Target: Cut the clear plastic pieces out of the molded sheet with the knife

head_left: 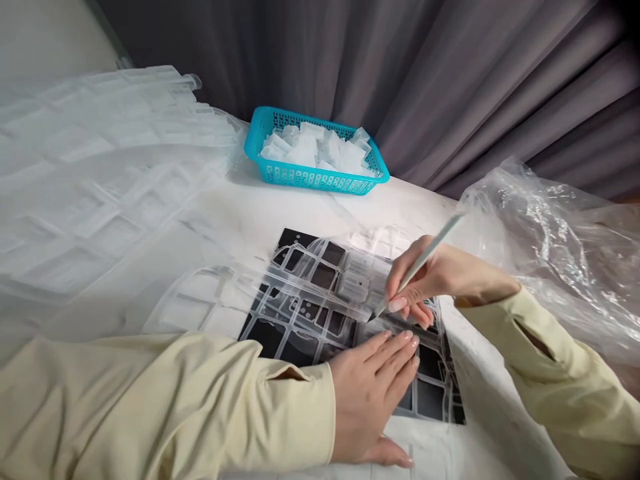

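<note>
Where the black board (290, 234) lies on the counter (237, 213), in front of me and between my forearms, the clear sheet (320, 293) rests over it, its moulded cells and ridges showing pale against the dark. I judge the sheet light and thin, springy rather than truly soft, and slick enough to skate if only one fingertip bears on it. Its raised ribs look stiffer than the flat cell floors, which could dent or crease. I would take hold at an outer edge, or press on a rib with the fingers spread wide, rather than pinch a cell wall.

My left hand (367, 393) is laid flat on the sheet, palm down, its fingers nearly side by side and the thumb apart from them. My right hand (425, 283) pinches the slim pale pen (436, 241) between thumb and fingers, tilted, its dark tip down at the sheet just beyond my left fingertips. Whether that tip is a nib or a blade I cannot tell. The pen seems light and easy to steer, best gripped low.

Farther out, the blue basket (320, 179) holds a heap of translucent pieces (303, 150). A mass of clear trays (100, 167) spreads on the left, crumpled film (555, 233) bunches on the right, and a dark curtain (300, 53) hangs behind.
</note>
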Demonstrator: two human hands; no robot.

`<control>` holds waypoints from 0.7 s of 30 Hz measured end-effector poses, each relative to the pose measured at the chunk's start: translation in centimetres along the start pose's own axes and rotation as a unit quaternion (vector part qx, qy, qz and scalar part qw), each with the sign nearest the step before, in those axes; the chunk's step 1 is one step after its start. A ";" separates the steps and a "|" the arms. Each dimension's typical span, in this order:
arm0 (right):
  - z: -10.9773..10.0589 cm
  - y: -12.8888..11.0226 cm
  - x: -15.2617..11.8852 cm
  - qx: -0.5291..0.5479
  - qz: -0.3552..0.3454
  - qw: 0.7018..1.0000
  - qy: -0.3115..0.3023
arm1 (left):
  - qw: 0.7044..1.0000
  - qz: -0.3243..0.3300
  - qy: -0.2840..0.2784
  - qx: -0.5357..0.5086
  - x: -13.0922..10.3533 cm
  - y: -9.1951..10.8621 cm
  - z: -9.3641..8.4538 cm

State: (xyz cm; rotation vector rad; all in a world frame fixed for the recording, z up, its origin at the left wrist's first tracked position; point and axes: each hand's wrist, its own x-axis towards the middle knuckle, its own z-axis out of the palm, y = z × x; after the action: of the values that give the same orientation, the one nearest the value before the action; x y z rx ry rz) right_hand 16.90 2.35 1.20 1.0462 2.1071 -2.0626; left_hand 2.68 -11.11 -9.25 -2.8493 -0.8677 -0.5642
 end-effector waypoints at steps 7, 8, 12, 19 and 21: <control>1.2 0.5 3.3 0.002 0.087 0.991 -0.106 | 0.999 -0.027 -0.010 -0.022 -0.1 0.4 0.1; 1.4 0.7 3.4 0.004 0.098 0.989 -0.114 | 0.999 -0.035 -0.013 -0.021 -0.1 0.5 0.0; 1.7 1.4 3.6 0.023 0.116 0.986 -0.118 | 0.999 -0.041 -0.025 0.007 0.1 0.7 -0.1; 1.5 1.6 3.7 0.024 0.131 0.985 -0.110 | 0.998 -0.048 -0.033 0.024 0.3 1.6 0.7; 1.6 1.5 3.7 0.018 0.132 0.985 -0.111 | 0.998 -0.047 -0.031 0.025 0.4 1.7 0.8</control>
State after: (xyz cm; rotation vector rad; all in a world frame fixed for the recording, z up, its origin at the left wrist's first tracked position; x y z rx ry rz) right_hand 14.03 2.39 -2.02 0.9864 1.7298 -1.9910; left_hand 4.15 -12.16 -9.81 -2.8071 -1.0148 -0.4587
